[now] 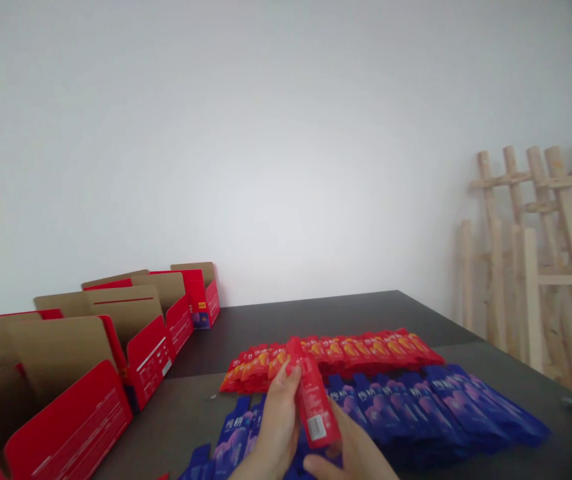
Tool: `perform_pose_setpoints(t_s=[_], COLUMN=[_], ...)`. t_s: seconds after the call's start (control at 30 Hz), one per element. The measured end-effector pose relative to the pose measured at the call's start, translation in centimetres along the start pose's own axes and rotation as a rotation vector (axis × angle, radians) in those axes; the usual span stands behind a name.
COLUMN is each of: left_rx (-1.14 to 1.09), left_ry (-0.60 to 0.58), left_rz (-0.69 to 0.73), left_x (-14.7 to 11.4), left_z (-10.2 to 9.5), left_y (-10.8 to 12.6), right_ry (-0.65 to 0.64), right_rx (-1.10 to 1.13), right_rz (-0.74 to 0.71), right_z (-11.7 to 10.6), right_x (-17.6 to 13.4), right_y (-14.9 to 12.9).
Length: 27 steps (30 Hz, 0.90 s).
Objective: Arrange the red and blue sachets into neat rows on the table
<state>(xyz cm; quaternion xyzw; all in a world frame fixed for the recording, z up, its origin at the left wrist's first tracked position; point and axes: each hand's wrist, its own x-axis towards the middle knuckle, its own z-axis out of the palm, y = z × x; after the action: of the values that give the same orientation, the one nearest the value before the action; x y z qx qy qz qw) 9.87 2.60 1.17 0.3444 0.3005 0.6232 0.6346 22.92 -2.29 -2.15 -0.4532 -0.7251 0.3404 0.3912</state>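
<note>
Red sachet [312, 393]: one flat foil pouch, held up off the table [316, 313] at the bottom centre of the view, long axis tilted, printed back with barcode facing the camera. Likely light and limp, with a slick film skin; stiffer along the sealed edges, so the ends and side seams look the sounder places to pinch. Probably tolerant of a firm squeeze, though a filled pouch could burst if crushed.

Left hand [276, 427]: raised from below, fingers wrapped along the sachet's left edge, fingertips at its upper end. Closed on the sachet.

Right hand [351, 453]: beneath and right of the sachet, palm up, thumb by the lower end. It seems to support the pouch from under; the frame edge cuts it off, so the hold is not certain.

Red row [331, 357]: sachets overlapped, just beyond the grip.

Blue row [416, 407]: sachets overlapped, right of and under the grip.

Cartons [131, 333]: red, open, brown inside, ranged well left of the grip.

Wooden frames [541, 267]: leaning on the wall, far right.
</note>
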Motion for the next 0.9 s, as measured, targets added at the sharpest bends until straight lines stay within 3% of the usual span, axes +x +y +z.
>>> perform_pose_setpoints(t_s=[0.13, 0.3, 0.43, 0.6, 0.7, 0.8, 0.9], left_rx=[0.045, 0.202, 0.317, 0.373, 0.471, 0.604, 0.584], left_ry=[-0.077, -0.098, -0.061, 0.001, -0.064, -0.069, -0.010], left_rz=[-0.024, 0.071, 0.125, 0.134, 0.150, 0.291, 0.453], left_x=[-0.1, 0.5, 1.0, 1.1, 1.6, 2.5, 3.6], left_z=[0.0, -0.5, -1.1, -1.5, -1.9, -2.9, -3.8], left_y=[0.7, 2.9, 3.1, 2.3, 2.9, 4.9, 7.6], right_ry=[0.051, 0.017, 0.003, 0.087, 0.001, -0.066, 0.087], right_rx=[0.122, 0.216, 0.486, 0.677, 0.675, 0.580, 0.159], right_rz=[0.026, 0.000, 0.042, 0.125, 0.152, 0.156, 0.104], right_z=[1.0, 0.0, 0.3, 2.7, 3.1, 1.7, -1.5], right_x=[1.6, 1.9, 2.0, 2.0, 1.9, 1.9, 3.1], right_y=[-1.2, -2.5, -2.4, -0.9, -0.1, 0.2, 0.3])
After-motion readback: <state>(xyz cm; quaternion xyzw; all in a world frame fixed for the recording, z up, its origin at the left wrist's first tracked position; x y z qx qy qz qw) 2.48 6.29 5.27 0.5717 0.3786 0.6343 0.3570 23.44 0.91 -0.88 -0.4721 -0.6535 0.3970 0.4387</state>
